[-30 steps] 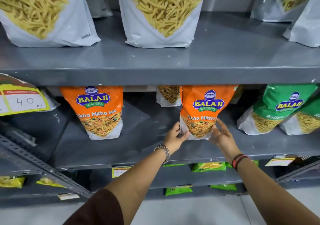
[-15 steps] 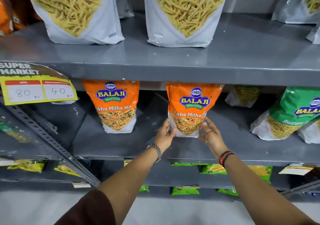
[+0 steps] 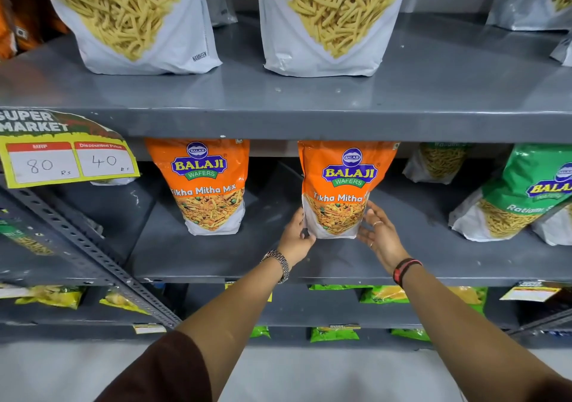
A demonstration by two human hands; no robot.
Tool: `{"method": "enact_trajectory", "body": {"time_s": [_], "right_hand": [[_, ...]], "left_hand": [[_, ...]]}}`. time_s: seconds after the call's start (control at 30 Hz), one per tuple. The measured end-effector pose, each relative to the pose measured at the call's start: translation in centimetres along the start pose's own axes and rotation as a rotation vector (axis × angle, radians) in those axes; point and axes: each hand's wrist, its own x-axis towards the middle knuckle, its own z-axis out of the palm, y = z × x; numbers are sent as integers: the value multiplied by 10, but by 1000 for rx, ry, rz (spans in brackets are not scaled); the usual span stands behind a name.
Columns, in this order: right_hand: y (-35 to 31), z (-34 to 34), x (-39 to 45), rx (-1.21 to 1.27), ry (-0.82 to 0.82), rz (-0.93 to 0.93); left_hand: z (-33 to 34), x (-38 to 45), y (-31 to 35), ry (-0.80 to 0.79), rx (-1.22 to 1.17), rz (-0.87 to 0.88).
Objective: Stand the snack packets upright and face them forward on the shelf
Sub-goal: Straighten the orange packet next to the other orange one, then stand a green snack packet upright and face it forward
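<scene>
An orange Balaji Tikha Mitha Mix packet [image 3: 346, 185] stands upright on the middle grey shelf [image 3: 216, 256], label facing me. My left hand [image 3: 295, 237] grips its lower left corner. My right hand [image 3: 376, 234] cups its lower right side, fingers spread against the bag. A second identical orange packet [image 3: 207, 185] stands upright to the left, untouched. Green Balaji packets [image 3: 523, 194] lean at the right.
Large white packets of yellow sticks [image 3: 331, 20] stand on the upper shelf [image 3: 309, 123]. A yellow price tag [image 3: 68, 160] hangs at the left. A perforated grey brace [image 3: 93, 259] slants across the lower left. Another packet [image 3: 439, 163] sits at the back. Green and yellow packets [image 3: 383, 294] lie on the lower shelves.
Both hands have slid the orange packet left along the shelf, away from the green packets and closer to the other orange one. It now stands straighter.
</scene>
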Motion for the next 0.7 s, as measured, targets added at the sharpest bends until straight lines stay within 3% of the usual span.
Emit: {"method": "enact_trajectory", "body": {"time_s": [0.23,0.33,0.57,0.7], "right_hand": [[3,-1,1,22,-8,4],[12,-8,4,-9,26,2],[35,-67,-3,-162,421,-118],[31,-149,-6,-219,593,-97]], "left_hand": [[-3,8,-4,-11,36,4],[-4,8,-15,62,42,-6],[18,-3,-40,387,29,-104],[67,-13,-37,429,-99,-112]]}}
